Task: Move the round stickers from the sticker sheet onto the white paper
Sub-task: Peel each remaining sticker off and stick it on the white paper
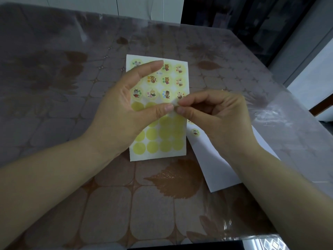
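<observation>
Table [72, 105]: fills the frame, under a clear cover; it bears both papers.
White paper [221, 170]: lower right of the frame, just beside the sheet and partly under the right forearm, so the way for each sticker is short.
Sticker sheet [177, 74]: flat in the centre; the upper rows hold printed stickers, the lower rows show only plain yellow circles, probably already emptied.
Left hand [122, 112]: above the sheet with fingers straight and spread; only the thumb touches the sticker, I think to steady it.
Right hand [216, 114]: fingers curled, the tips pinch the sticker.
Round sticker [173, 103]: small and pale, held above the centre of the sheet.
Placed sticker [195, 132]: already on the paper near its upper left corner.
</observation>
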`<state>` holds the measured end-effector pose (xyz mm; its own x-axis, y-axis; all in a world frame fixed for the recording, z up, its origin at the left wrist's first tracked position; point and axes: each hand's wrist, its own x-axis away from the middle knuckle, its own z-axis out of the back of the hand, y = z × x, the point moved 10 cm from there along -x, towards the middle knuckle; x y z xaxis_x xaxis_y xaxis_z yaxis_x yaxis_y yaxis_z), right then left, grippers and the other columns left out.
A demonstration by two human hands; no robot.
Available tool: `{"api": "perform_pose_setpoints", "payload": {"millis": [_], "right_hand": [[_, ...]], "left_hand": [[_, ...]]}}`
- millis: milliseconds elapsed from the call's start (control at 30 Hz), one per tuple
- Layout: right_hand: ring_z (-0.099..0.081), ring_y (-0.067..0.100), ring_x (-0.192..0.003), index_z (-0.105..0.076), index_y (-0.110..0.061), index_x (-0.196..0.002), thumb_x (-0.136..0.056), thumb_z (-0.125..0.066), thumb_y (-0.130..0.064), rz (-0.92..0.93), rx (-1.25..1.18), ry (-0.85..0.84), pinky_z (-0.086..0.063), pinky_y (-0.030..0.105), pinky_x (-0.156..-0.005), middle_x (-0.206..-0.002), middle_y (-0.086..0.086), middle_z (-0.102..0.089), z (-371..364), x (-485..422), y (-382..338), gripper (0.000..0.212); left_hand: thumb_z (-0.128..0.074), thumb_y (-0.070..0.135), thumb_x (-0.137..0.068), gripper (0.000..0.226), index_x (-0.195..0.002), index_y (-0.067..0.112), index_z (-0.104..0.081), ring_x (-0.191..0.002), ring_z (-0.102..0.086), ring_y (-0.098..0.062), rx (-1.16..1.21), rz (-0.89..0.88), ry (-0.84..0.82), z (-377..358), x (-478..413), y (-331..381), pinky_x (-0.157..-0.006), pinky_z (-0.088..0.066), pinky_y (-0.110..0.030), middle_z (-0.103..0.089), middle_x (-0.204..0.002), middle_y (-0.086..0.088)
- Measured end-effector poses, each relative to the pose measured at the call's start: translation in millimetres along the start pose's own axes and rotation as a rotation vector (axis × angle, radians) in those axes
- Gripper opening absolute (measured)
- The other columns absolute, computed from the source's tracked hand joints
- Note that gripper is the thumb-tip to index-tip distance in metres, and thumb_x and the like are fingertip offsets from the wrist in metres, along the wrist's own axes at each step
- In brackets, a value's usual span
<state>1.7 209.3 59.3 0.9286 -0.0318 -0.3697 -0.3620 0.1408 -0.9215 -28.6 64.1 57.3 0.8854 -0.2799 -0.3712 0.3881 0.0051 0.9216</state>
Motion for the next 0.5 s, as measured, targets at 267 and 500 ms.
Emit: {"api": "perform_pose_setpoints", "payload": {"millis": [267, 500], "right_hand": [[-0.068, 0.009, -0.078, -0.069, -0.024, -0.079, -0.074, -0.074, -0.004, 0.156, 0.187, -0.017, -0.055, 0.022, -0.076, -0.082, -0.01, -0.069, -2.8, 0.6, -12.9, 0.021], [-0.071, 0.021, -0.078, -0.061, -0.021, -0.098, -0.075, -0.072, -0.005, 0.035, -0.011, -0.045, -0.058, 0.038, -0.073, -0.083, 0.003, -0.073, -4.4, -0.4, -3.4, 0.03]], "left_hand": [[-0.075, 0.018, -0.063, 0.057, -0.116, 0.031, -0.06, -0.104, -0.063, -0.001, 0.157, 0.086, 0.015, 1.0, -1.5, -10.2, -0.08, -0.055, -0.024, -0.066, -0.105, 0.023], [-0.075, 0.016, -0.064, 0.057, -0.117, 0.029, -0.059, -0.104, -0.065, -0.005, 0.192, 0.099, 0.017, 1.2, -1.2, -9.3, -0.078, -0.056, -0.026, -0.067, -0.11, 0.017]]}}
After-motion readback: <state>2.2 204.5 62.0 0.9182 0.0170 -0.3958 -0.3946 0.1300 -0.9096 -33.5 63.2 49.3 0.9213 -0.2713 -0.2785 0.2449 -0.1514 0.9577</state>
